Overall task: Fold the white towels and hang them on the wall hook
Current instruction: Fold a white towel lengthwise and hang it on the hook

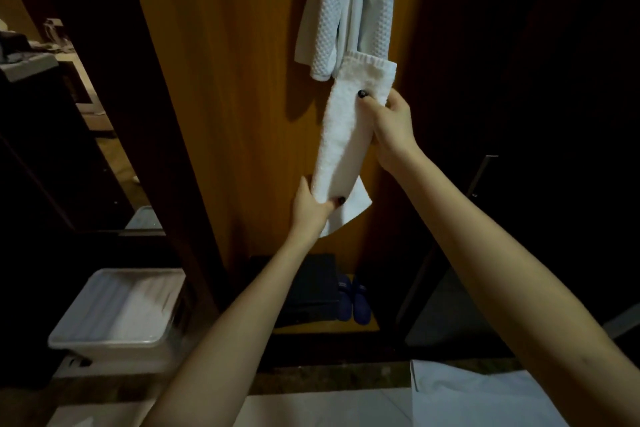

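A white towel (343,135), folded into a long narrow strip, is held up in front of the wooden panel (235,97). My right hand (391,128) grips its upper part, thumb pressed on the front. My left hand (311,208) grips its lower end, where a loose corner sticks out to the right. Just above the towel hangs a pale waffle-weave cloth (346,7), running out of the top of the frame. The hook itself is out of sight.
A white plastic bin (117,308) stands on the floor at the lower left. A dark box (311,288) and blue slippers (353,298) sit at the foot of the panel. A dark cabinet with a metal handle (483,173) is to the right. White fabric (467,392) lies at the bottom right.
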`<state>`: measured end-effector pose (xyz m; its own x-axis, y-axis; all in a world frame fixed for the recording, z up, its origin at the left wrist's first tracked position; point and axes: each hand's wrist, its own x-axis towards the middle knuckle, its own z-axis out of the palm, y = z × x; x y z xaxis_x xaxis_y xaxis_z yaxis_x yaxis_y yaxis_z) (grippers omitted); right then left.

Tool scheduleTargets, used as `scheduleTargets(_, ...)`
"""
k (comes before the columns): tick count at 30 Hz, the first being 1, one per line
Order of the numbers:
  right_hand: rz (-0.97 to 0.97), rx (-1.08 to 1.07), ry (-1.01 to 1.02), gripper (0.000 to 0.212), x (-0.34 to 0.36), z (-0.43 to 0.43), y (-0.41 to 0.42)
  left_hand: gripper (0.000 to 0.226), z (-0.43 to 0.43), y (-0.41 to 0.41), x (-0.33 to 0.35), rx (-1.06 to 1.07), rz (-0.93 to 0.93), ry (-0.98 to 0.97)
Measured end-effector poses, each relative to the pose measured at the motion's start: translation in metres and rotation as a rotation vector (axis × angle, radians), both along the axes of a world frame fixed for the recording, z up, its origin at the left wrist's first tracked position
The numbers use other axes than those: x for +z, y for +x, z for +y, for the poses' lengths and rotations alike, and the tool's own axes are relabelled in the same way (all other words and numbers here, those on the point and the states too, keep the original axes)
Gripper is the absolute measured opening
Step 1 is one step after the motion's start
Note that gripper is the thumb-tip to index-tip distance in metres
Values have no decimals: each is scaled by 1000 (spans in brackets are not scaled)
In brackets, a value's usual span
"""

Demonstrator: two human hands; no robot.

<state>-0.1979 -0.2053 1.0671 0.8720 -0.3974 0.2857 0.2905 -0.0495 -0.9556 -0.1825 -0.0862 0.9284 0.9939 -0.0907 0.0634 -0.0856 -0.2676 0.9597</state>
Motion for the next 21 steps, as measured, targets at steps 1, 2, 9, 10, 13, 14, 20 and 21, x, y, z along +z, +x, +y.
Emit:
scheduleTargets(1, -8, -2, 21, 15, 0, -2, 1, 67, 0, -1, -7, 3, 40, -67)
scheduleTargets(2, -14, -11, 35, 14, 0, -5, 1, 56, 1, -3, -13, 1, 73, -144)
scheduleTargets(9, -24, -97, 125, 11, -8, -33, 0, 45, 23, -11, -48, -143, 422, -576)
scheduleTargets(10, -27, -95, 134, 8, -10, -36, 0, 46, 25, -14, -54, -183, 476, -679)
scheduleTargets(13, -26, -64, 168, 10, -14, -43, -3, 56, 29, -17, -61, -303, 575, -900)
scheduleTargets(14, -25, -38, 174, 12, -15, -43, -4, 58, 30, -17, -59, -339, 590, -901)
scheduleTargets(20, 42, 147, 132, 22, -15, -40, -3, 60, 22, -14, -27, -435, 359, -528)
scheduleTargets(21, 59, 187, 125, 19, -16, -38, -3, 57, 18, -13, -17, -442, 303, -489)
